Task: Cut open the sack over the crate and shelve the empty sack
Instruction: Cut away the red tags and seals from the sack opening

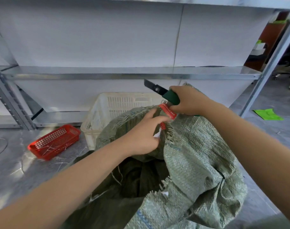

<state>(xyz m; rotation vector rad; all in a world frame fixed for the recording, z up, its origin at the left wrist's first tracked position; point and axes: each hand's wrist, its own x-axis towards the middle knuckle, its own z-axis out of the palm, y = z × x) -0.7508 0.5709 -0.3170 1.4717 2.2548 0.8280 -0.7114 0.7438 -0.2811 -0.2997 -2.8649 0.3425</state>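
Note:
A green woven sack (195, 162) stands in front of me, its frayed mouth gathered at the top and bound with a red tie (168, 111). My left hand (142, 134) pinches the bunched sack neck just below the red tie. My right hand (188, 101) grips the green handle of a utility knife (159, 90), and its dark blade points up and left, clear of the sack. The white slatted crate (111, 109) sits on the floor right behind the sack, partly hidden by it.
A small red basket (55, 141) holding cut strings lies on the floor to the left. A metal shelf rack (124, 75) spans the back, with a slanted post (271, 63) at right. A green scrap (268, 114) lies on the floor at far right.

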